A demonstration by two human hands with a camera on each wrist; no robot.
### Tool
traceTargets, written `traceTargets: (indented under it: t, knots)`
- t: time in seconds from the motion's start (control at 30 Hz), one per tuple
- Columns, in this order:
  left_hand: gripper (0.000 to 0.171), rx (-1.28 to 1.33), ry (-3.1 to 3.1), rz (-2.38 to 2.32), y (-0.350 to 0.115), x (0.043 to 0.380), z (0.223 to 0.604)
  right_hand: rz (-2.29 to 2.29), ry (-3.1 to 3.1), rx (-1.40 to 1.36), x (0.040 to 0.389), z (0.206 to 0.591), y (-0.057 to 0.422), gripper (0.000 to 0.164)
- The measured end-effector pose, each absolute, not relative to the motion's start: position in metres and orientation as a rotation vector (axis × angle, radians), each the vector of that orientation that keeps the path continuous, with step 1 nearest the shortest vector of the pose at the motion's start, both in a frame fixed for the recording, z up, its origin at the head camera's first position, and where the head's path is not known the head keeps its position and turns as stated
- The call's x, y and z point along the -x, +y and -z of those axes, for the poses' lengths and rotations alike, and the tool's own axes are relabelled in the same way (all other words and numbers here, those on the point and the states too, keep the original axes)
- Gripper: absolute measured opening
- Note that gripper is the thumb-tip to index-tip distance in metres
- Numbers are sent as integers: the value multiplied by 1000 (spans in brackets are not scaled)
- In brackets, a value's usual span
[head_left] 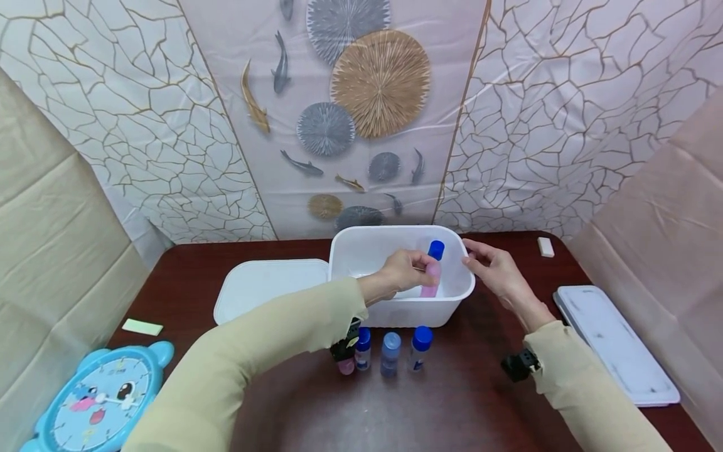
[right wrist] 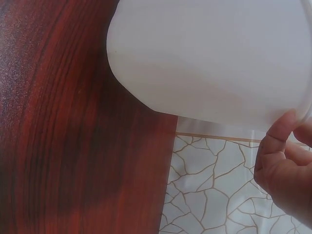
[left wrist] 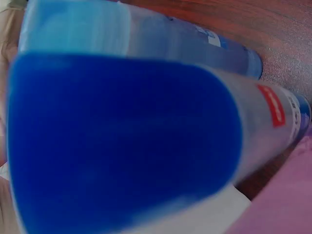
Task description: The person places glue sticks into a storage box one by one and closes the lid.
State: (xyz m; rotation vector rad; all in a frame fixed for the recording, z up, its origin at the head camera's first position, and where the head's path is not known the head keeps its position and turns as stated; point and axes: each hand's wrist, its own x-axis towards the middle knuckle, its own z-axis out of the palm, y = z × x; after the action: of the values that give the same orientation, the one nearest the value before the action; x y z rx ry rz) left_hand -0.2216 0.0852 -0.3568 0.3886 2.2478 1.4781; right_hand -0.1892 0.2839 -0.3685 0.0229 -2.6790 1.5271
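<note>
My left hand (head_left: 402, 273) reaches over the near rim of a white plastic box (head_left: 353, 248) and pinches a pink bottle (head_left: 432, 279) inside it. Beside that, within the box, is a blue-capped bottle (head_left: 436, 250). At the box's right end, my right hand (head_left: 499, 271) pinches the rim between thumb and fingers; the right wrist view shows these fingertips (right wrist: 282, 124) at the rim. In front of the box stand a light-blue bottle (head_left: 390, 355), two clear blue-capped bottles (head_left: 421, 348) (head_left: 363, 349) and a pink one (head_left: 346, 366) partly hidden by the left wrist camera.
A white lid (head_left: 271, 285) lies left of the box. A blue cartoon clock (head_left: 101, 402) sits at the front left, near a pale green strip (head_left: 142, 327). On the right are a white flat case (head_left: 618, 345) and a small white block (head_left: 545, 247). A patterned wall covering rises behind.
</note>
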Motion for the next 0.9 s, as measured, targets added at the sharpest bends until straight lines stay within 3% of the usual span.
traceTargets:
  t: [0.5,0.9]
  knots:
    - [28,-422,2267,-1388,90,216,361,-1506,-2681,-30,189,369,282,46]
    - [52,-530,2142,-1422,66,214,332,-1496,-2687,-21,189,368,282,46]
